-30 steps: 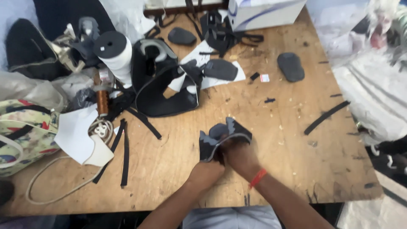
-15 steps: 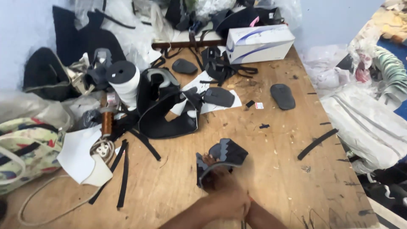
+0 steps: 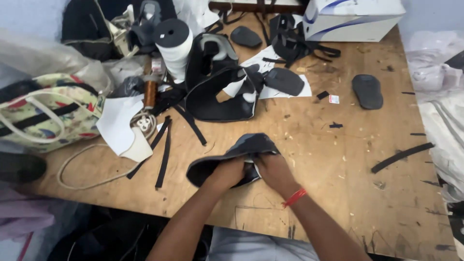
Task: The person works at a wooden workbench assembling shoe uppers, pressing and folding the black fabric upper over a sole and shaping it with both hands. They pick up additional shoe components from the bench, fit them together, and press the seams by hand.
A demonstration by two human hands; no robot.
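Note:
A dark grey and black shoe upper piece [image 3: 251, 145] lies at the near middle of the wooden table [image 3: 338, 159]. My left hand [image 3: 227, 172] grips its left, black part. On its right side my right hand [image 3: 273, 171], with a red band at the wrist, pinches the same piece. Both hands press it down close to the table top, fingers curled into the material.
Black straps [image 3: 164, 150] and a white cord [image 3: 92, 179] lie to the left, next to a floral bag [image 3: 43, 111]. Behind stand a white thread cone [image 3: 174, 46], black shoe parts [image 3: 217, 92], dark insoles [image 3: 367, 91] and a white box [image 3: 353, 17]. A black strip [image 3: 401, 157] lies right.
The view has moved in closer and shifted. The dark piece, held raised and spread before, is now folded flatter under both hands on the table.

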